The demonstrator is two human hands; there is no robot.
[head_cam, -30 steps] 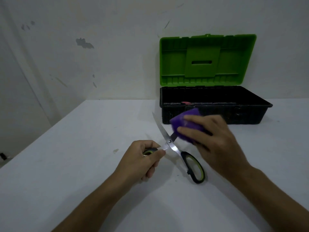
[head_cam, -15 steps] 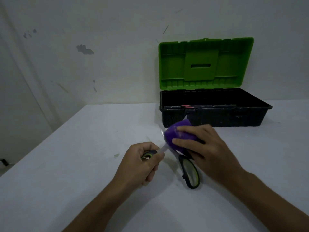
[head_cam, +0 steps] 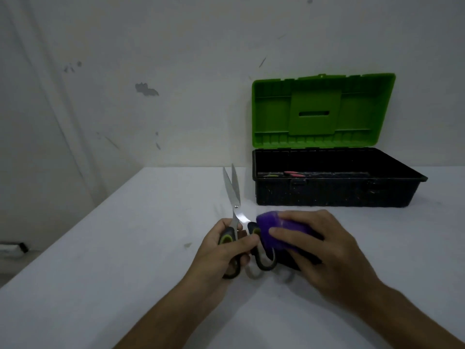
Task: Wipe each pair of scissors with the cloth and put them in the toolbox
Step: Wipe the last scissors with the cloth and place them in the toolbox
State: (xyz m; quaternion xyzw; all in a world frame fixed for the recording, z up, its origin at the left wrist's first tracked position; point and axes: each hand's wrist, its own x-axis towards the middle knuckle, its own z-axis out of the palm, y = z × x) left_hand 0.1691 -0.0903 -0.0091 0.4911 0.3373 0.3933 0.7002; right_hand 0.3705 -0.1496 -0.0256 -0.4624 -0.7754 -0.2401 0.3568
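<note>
Left hand comes in from the lower centre, forearm angled up and to the right, fingers curled round the left handle of the scissors; grip clamped on that black-and-green handle, thumb lying across toward the other loop. The scissors stand nearly upright over the desk, blades a little apart and pointing away toward the wall, tips just left of the toolbox. Right hand reaches in from the lower right, palm down, fingers bent over a bunched purple cloth; grip closed on the cloth, pressing it against the right handle loop, which shows below the fabric. Both hands sit close together, nearly touching at the handles. Toolbox rests farther back on the desk against the wall, to the right of the blades: black tray, green lid raised upright. Inside the tray, near its front-left part, lie dark items with red and green handle parts, too dim to identify.
</note>
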